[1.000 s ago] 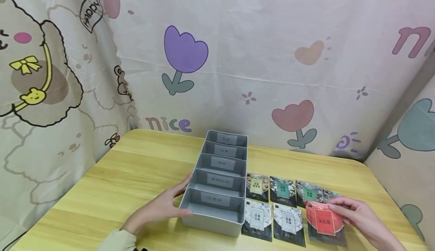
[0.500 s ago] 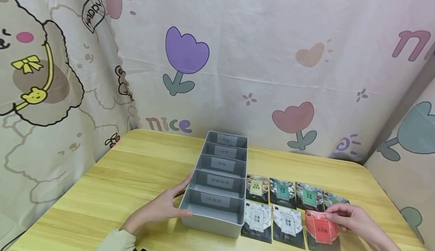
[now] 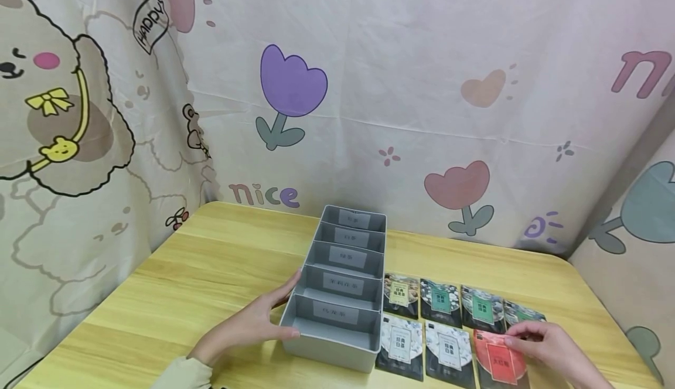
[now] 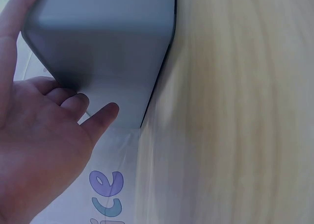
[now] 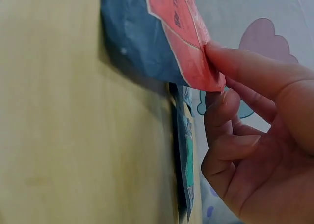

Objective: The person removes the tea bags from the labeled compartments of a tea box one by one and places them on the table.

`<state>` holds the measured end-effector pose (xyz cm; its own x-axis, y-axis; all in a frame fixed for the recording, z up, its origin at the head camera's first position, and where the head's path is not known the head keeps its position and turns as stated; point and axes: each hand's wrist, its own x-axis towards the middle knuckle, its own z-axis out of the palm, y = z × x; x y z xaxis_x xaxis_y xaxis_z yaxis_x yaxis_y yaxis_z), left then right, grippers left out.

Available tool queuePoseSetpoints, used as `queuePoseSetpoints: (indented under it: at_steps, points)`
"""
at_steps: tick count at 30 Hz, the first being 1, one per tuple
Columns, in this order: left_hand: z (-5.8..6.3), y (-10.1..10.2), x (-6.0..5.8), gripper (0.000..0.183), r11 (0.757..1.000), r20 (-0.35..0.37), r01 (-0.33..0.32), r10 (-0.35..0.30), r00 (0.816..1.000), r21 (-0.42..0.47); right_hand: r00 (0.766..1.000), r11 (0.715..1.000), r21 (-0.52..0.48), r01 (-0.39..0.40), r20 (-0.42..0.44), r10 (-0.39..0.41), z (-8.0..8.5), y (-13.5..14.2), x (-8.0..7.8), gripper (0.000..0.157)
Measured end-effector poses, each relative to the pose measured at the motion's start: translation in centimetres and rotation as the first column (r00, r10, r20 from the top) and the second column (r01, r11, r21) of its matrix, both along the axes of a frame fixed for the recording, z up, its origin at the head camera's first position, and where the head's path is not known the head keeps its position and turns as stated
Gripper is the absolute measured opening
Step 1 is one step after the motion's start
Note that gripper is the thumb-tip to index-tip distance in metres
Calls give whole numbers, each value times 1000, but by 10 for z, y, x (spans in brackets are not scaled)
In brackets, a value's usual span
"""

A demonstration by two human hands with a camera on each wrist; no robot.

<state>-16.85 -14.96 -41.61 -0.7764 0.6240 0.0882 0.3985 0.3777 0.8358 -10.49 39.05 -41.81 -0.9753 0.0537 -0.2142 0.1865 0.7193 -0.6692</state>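
Observation:
A long grey divided storage box (image 3: 331, 357) stands on the table, each compartment bearing a paper label. My left hand (image 3: 253, 321) holds its near left corner, thumb at the front corner and fingers along the left wall. In the left wrist view those fingers (image 4: 100, 121) bend against the grey side. To the right, my right hand (image 3: 551, 348) pinches the upper right corner of a red and black tea packet (image 3: 498, 357) between thumb and forefinger. The right wrist view shows this packet (image 5: 176, 28) tilted, its lower part over the table.
Two white-fronted tea packets (image 3: 402, 348) lie between box and red packet. Behind them runs a row of several packets, one yellow-labelled (image 3: 401, 295), others green-labelled (image 3: 482, 308). A printed cloth (image 3: 358, 84) hangs behind the wooden table (image 3: 221, 248).
My right hand has brought the red packet down toward the near edge and slightly left, beside the white ones, uncovering more of the green-labelled packets behind. My left hand keeps its place on the box.

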Motion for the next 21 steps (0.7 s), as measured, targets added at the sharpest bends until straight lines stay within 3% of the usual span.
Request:
queuePoseSetpoints:
  at_steps: [7,12,21]
  points:
    - [0,0,0,101,1000,3,1,-1,1000,1,999,998,63,27,-20,-26,-5,-3,-3,17]
    - [2,1,1,100,1000,-7,15,-15,1000,5,999,996,70,54,-3,-54,-6,-4,-5,25]
    - [3,1,3,100,1000,2,10,-10,1000,9,999,995,92,32,-12,-31,-4,-4,-5,38]
